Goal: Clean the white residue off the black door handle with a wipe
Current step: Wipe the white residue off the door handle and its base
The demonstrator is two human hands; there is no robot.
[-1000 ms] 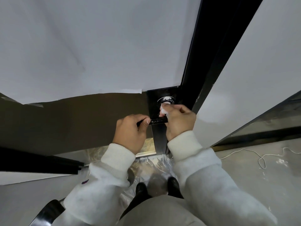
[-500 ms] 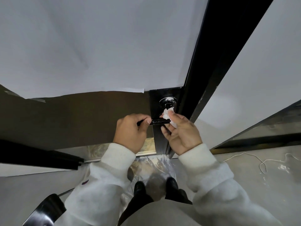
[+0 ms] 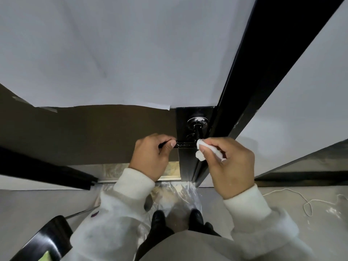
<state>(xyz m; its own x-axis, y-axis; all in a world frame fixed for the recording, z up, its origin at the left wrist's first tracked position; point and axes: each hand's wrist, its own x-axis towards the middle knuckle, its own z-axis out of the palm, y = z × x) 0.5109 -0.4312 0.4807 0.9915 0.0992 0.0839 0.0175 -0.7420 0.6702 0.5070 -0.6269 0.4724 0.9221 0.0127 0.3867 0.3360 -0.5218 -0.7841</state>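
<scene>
One black door handle (image 3: 185, 144) juts from the dark door edge, a single lever running level to the left of its round rose (image 3: 197, 121), which carries pale smears along its upper rim. Everything else sits around that handle. The left hand (image 3: 150, 157) grips the lever's free end, fingers (image 3: 166, 139) curled over the top and the thumb tucked beneath, clamped on the bar. At the lever's other end, just below the rose, the right hand (image 3: 228, 166) pinches one crumpled white wipe (image 3: 201, 148) between thumb and forefinger; the wad touches the handle where the lever meets its neck, and a loose tail of it trails back along the fingers. Both wrists end in white sleeves. Above the handle, one sheet of white paper (image 3: 113, 53) covers the upper door. Far below the handle, two black shoes (image 3: 159, 220) stand on one clear plastic sheet (image 3: 177, 194) spread over the floor. To the handle's lower right, one thin white cord (image 3: 305, 202) loops across the floor.
</scene>
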